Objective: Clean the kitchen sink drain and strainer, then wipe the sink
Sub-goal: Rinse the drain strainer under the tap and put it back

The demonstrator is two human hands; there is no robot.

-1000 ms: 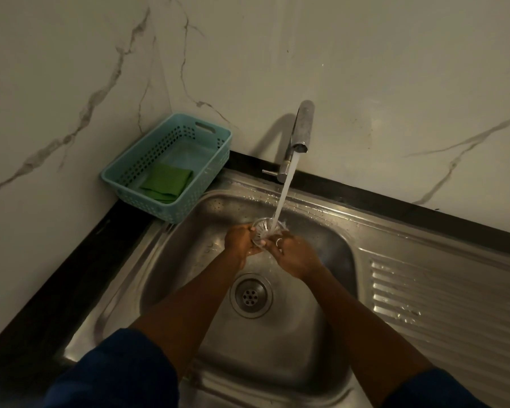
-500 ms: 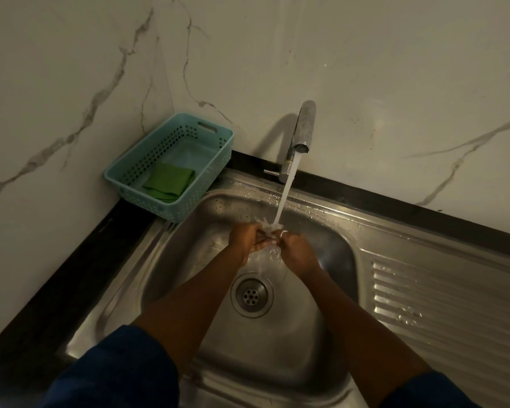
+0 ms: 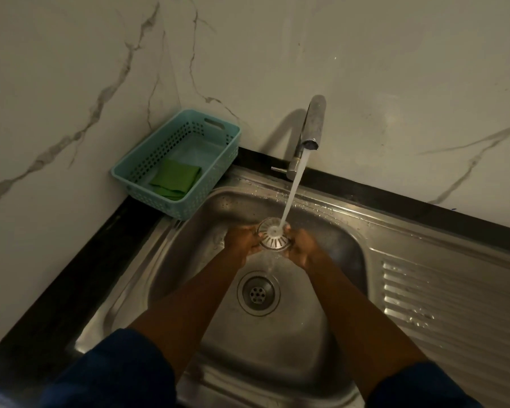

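Steel sink [image 3: 336, 219] in a marble corner, tap [image 3: 311, 128] running. Your left hand [image 3: 243, 241] and right hand [image 3: 299, 245] are both closed on the strainer [image 3: 273, 234] rim at frame centre, holding it under the stream so water flushes through into the open drain [image 3: 258, 293] below. Cloth [image 3: 175, 179] sits in the basket [image 3: 147, 160] upper left, dry for the wipe.

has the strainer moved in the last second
No, barely: the strainer remains under the tap stream, above the drain; it only turned between both hands.

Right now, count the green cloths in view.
1: a folded green cloth lying in the teal basket at the sink's back left corner. Others could be out of view.
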